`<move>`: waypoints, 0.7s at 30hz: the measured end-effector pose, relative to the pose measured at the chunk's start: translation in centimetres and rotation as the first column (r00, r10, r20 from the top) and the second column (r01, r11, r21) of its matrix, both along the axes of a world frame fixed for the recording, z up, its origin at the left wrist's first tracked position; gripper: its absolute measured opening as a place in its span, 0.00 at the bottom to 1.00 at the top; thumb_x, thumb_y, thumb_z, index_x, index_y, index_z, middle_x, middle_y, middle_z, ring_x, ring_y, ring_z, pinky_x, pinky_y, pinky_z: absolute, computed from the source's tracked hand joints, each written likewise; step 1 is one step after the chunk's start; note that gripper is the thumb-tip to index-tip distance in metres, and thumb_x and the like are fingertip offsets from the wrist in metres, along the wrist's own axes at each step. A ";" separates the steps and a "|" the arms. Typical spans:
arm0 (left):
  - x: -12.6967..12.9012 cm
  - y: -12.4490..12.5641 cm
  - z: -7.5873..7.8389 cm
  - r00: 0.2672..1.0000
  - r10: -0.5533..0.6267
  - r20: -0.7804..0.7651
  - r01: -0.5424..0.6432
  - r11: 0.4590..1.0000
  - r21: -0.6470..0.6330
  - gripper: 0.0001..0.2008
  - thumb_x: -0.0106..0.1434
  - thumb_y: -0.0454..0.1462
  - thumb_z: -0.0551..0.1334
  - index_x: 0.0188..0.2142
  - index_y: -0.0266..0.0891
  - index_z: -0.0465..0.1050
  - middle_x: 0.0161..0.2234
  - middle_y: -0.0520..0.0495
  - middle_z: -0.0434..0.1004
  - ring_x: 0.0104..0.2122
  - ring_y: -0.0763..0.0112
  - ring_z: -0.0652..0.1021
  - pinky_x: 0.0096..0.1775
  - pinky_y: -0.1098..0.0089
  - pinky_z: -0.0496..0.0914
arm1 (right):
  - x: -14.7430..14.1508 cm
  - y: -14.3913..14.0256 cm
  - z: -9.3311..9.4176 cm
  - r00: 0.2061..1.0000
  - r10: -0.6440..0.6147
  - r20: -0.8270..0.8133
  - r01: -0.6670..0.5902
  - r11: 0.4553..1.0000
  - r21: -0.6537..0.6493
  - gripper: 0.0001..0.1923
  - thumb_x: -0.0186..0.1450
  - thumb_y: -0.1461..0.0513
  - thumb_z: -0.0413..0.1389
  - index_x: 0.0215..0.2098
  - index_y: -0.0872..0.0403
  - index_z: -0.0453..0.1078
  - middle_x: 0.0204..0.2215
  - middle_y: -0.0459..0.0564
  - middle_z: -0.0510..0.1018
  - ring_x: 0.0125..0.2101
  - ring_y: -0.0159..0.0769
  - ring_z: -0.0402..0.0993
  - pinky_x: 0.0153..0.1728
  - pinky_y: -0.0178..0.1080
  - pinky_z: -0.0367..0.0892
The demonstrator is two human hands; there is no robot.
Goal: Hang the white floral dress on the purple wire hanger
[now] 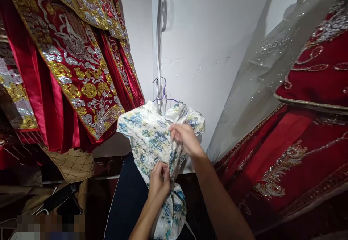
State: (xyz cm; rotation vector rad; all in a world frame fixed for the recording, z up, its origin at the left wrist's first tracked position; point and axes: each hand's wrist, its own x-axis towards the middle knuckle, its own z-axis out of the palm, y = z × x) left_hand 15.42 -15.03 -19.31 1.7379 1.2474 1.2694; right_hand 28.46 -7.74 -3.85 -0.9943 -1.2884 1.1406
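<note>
White wall (206, 33) evenly lit, soft grey shadow cast beside hanging strap (160, 22); sequins on red embroidered robes (70, 62) caught glinting, no harsh glare; lower left corner sunk in dimness, pixelated patch (49, 227) laid over bottom edge; strong wide-angle bending seen at frame sides; centre held sharp, floral garment (152, 138) crisply rendered

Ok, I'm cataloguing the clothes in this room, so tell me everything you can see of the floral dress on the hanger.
The floral dress is white or cream with blue flowers and green leaves, in a smooth, slightly shiny fabric. It has short sleeves and hangs on a thin wire hanger against the white wall, between red embroidered robes. The right hand pinches the front edge near the chest; the left hand grips the fabric lower down, bunching it. The lower part is gathered and crumpled below the hands.
</note>
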 end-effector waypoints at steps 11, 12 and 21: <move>-4.7 7.8 16.1 1.000 -0.003 -0.006 0.005 0.948 0.319 0.17 0.66 0.37 0.59 0.55 0.43 0.69 0.36 0.49 0.77 0.34 0.67 0.75 0.38 0.69 0.66 | -2.4 3.0 4.6 0.991 -0.097 0.092 0.061 0.940 0.336 0.15 0.66 0.54 0.54 0.28 0.56 0.73 0.15 0.44 0.74 0.15 0.27 0.60 0.20 0.32 0.56; -4.6 8.2 18.0 1.000 0.001 -0.022 0.008 0.923 0.386 0.17 0.67 0.38 0.59 0.55 0.43 0.69 0.36 0.49 0.77 0.33 0.67 0.75 0.39 0.69 0.65 | -2.3 2.7 4.4 0.991 -0.092 0.094 0.054 0.938 0.341 0.15 0.66 0.55 0.54 0.27 0.56 0.73 0.15 0.44 0.73 0.15 0.27 0.61 0.20 0.32 0.56; -8.0 11.6 20.4 0.974 0.184 0.128 -0.224 0.833 0.505 0.19 0.73 0.50 0.49 0.46 0.38 0.67 0.46 0.44 0.72 0.50 0.63 0.68 0.54 0.61 0.60 | -1.9 3.2 -2.4 0.961 -0.228 0.159 0.192 0.958 0.211 0.13 0.61 0.58 0.54 0.21 0.54 0.70 0.12 0.41 0.66 0.15 0.29 0.58 0.20 0.34 0.52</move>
